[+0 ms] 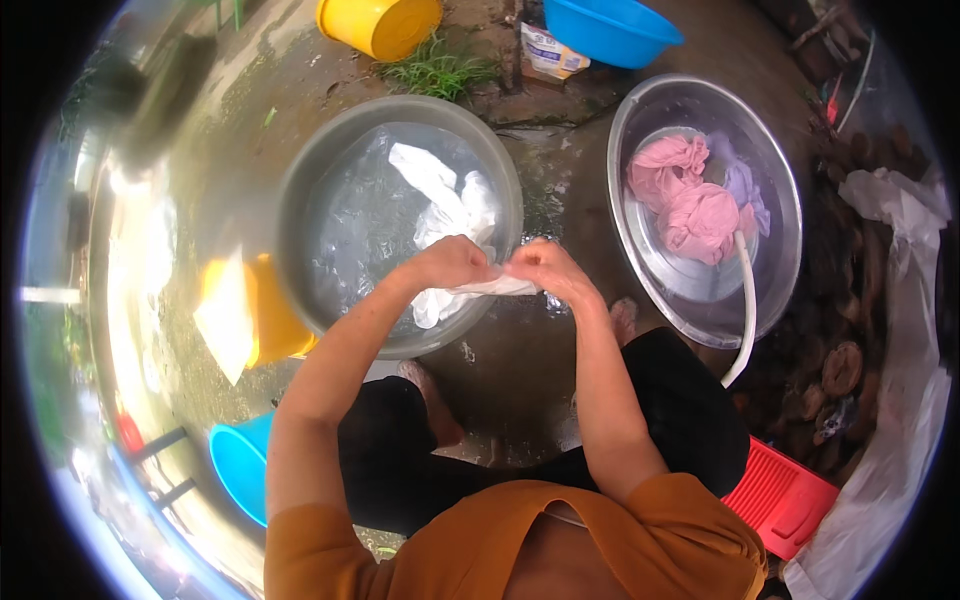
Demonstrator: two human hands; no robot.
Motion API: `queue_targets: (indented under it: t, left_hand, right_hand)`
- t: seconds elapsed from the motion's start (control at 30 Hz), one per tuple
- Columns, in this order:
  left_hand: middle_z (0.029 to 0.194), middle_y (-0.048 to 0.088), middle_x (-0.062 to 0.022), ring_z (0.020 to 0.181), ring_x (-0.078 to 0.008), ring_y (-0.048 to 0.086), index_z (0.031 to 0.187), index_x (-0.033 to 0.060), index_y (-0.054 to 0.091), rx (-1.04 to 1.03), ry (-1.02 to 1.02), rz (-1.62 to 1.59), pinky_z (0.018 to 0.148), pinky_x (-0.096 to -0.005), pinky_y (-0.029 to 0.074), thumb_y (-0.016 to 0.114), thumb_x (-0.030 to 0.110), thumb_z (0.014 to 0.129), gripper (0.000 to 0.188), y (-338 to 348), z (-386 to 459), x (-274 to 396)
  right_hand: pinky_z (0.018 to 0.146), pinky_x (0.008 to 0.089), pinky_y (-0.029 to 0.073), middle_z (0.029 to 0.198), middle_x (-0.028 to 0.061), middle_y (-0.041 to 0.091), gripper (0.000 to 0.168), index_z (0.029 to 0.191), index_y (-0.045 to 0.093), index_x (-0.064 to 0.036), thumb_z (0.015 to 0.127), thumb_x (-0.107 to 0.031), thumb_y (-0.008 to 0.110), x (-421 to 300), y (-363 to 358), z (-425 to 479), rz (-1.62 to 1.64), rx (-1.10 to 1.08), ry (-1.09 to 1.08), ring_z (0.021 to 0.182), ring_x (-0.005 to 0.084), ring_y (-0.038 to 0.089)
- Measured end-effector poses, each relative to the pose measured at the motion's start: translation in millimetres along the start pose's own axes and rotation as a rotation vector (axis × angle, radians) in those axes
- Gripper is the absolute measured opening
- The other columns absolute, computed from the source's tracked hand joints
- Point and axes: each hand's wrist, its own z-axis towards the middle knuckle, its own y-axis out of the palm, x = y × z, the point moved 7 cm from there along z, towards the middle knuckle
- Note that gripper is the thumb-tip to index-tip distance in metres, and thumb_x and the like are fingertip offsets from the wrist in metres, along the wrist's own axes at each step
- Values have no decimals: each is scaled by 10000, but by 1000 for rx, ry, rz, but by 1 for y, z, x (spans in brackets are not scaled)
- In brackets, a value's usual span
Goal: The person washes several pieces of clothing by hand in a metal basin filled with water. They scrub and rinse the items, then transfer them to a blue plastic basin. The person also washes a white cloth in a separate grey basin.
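White wet cloth [450,214] lies bunched in a round grey basin [300,187] of water, in front of me. My left hand [456,262] is closed on a part of the white cloth near the basin's right rim. Close beside it, my right hand [544,268] grips the same cloth just outside that rim, and the cloth is stretched between and below both fists. To the right, an oval metal basin [784,217] holds pink cloth [701,217] and lilac cloth [742,180], with the end of a white hose [748,300] resting in it.
A yellow bucket [379,26], a blue basin [615,30] and a printed bag [551,52] are beyond the basins. At left are a yellow container [274,307] and a blue bucket [240,457]. A red washboard [780,495] lies at lower right, near white plastic sheeting [911,300] and stacked logs.
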Motion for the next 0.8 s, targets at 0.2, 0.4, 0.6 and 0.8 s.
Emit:
queue_targets:
  t: [0.2,0.4,0.6,0.8]
  left_hand:
    - [933,663,-107,789,-275,617,961,89,683,750,59,239,717,-341,488,661,254,808,225,-86,-13,-141]
    - [1077,643,-133,963,-261,620,1140,32,590,1195,-493,-354,811,-410,501,622,297,864,384,-64,-50,-280]
    - [1041,657,-126,954,-187,612,1182,19,586,270,26,-729,829,-326,493,613,294,906,390,-36,3,-58]
    - [783,649,-17,726,-171,599,924,64,670,501,247,-479,703,-330,487,567,317,935,273,-17,20,-39]
  right_hand:
    - [751,243,401,887,2,579,288,973,606,-20,933,-303,571,9,11,7,694,145,-122,832,88,504]
    - [786,263,426,936,37,600,234,996,558,-34,945,-262,550,6,19,32,695,260,-48,864,108,539]
    - [724,279,438,915,60,592,217,958,529,-23,836,-167,635,-4,16,43,377,349,-13,820,131,544]
    - [732,262,438,880,16,577,135,956,559,-71,873,-164,611,-21,12,9,923,237,-252,849,114,555]
